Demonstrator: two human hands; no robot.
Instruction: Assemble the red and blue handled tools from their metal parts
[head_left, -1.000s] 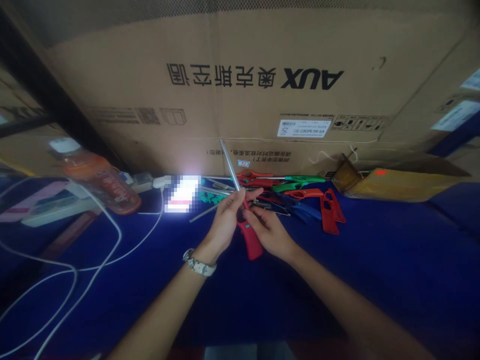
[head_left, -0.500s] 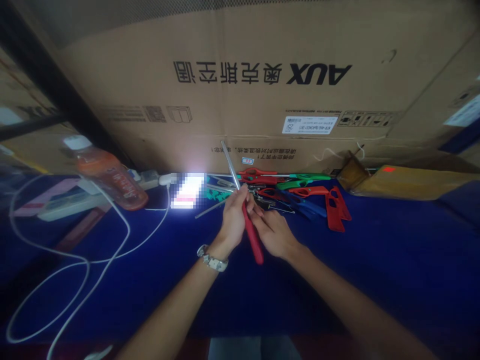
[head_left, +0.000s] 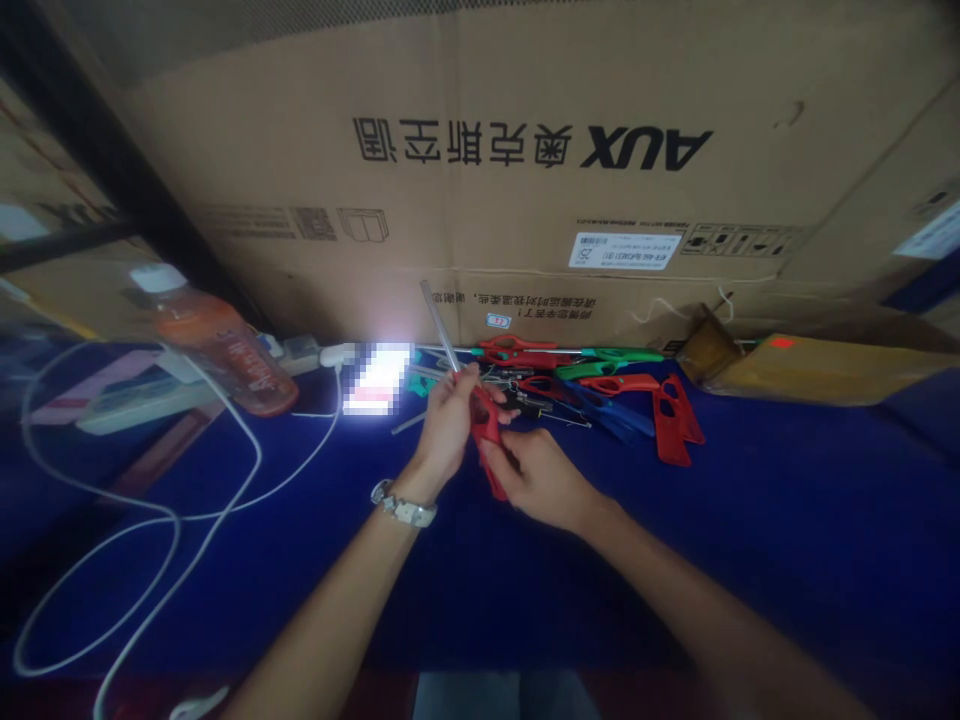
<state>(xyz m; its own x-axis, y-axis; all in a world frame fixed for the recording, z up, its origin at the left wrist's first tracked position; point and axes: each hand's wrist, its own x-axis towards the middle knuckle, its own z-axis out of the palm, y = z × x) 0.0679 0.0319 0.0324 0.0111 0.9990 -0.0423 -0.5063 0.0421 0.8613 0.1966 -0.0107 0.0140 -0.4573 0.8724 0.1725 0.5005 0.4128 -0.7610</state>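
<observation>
My left hand (head_left: pixel 448 425), a watch on its wrist, is closed around the upper part of a red-handled long-nozzle lighter (head_left: pixel 486 430). Its thin metal tube (head_left: pixel 439 325) points up and to the left. My right hand (head_left: pixel 534 475) is closed on the lower end of the same red handle. Both hands are held just above the blue cloth (head_left: pixel 675 560), in front of a pile of red, green and blue lighters (head_left: pixel 592 385).
A large AUX cardboard box (head_left: pixel 525 150) stands behind the pile. At the left are an orange drink bottle (head_left: pixel 217 345), a power strip (head_left: pixel 142 405), white cables (head_left: pixel 172 520) and a bright phone screen (head_left: pixel 375 380). A small brown box (head_left: pixel 810 370) lies at the right.
The lighter has turned in my hands and its tube tip has shifted left. My right hand has moved down the handle, and the handle's broad side now faces me.
</observation>
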